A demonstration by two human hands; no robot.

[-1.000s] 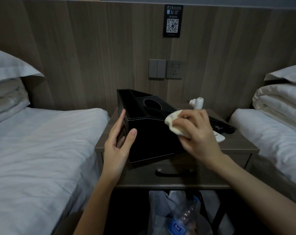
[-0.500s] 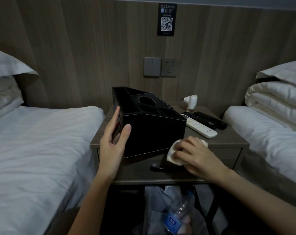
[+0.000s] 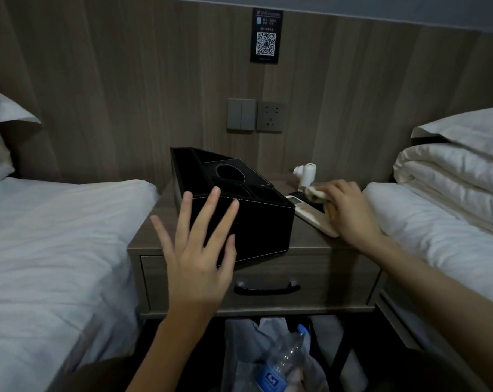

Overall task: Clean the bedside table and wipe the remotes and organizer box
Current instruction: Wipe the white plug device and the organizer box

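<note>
The organizer box stood tall across the left and middle of the desk, walling one side from the other. Bare desk lay in a narrow strip to its left, along the front edge, and in a wedge between it and the white remote. The right grip, curled on a cloth, covered the remotes; a small white device stood behind. The left grip hovered spread before the box. Beds hemmed both sides.

the box is black with a thin white stitch line, the desk is grey-brown with wood stripes, and the remote, cloth and beds are white.
</note>
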